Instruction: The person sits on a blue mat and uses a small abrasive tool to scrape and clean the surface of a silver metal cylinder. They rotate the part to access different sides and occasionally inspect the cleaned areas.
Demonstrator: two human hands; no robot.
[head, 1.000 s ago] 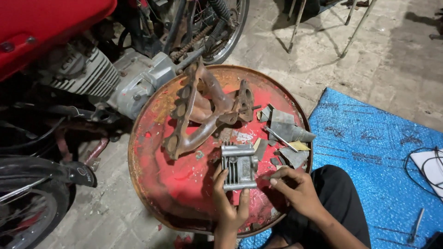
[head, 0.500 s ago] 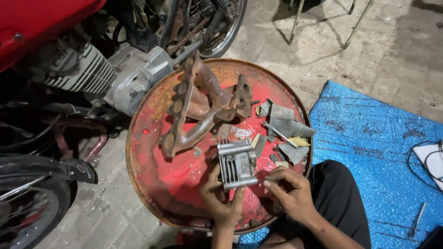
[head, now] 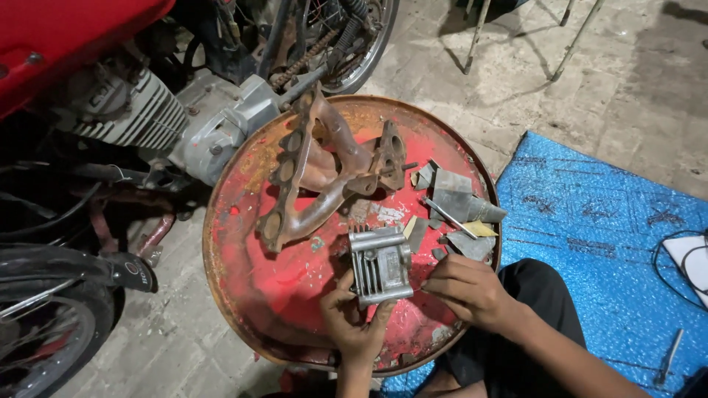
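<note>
Left hand (head: 354, 324) is gripping the finned metal block (head: 380, 265) from below, over the 6 o'clock part of the red drum lid (head: 251, 295). Right hand (head: 468, 289) is curling loosely, fingertips touching the block's right edge. Rusty manifold (head: 324, 173) is lying at 12 o'clock, metal scraps (head: 457, 199) at 2.

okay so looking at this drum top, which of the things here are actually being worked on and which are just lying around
In hand:
- finned metal part, gripped from below by the left hand
- right hand, fingers at the part's right edge

Lying about:
- rusty exhaust manifold
- grey scraps
- red drum lid
- motorcycle engine
- blue mat
</note>
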